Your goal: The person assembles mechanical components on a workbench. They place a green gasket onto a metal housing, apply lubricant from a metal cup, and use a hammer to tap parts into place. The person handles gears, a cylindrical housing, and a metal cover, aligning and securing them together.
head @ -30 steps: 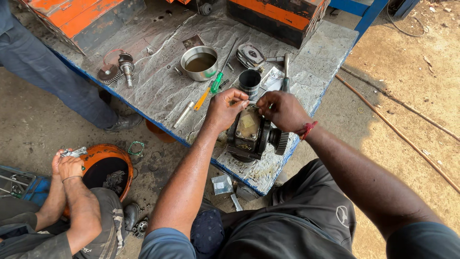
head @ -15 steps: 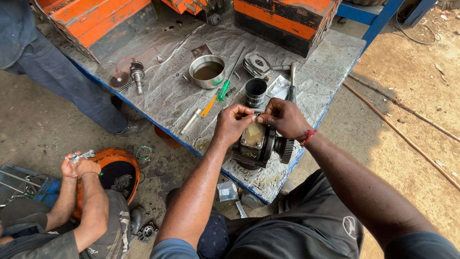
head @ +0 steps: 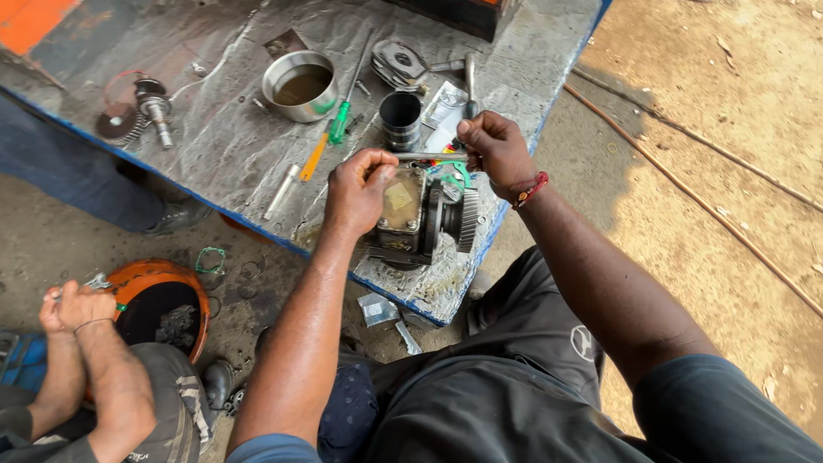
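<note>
While gripped: one gear assembly (head: 420,214), two hands.

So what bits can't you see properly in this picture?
Head view, the only one:
- The near side of the greasy metal gear housing: the left hand covers it.
- The end of the thin steel rod: it disappears inside the right hand.
- What fills the round steel bowl: only a murky brown liquid shows.
- The black inside of the orange tub: too dark.
</note>
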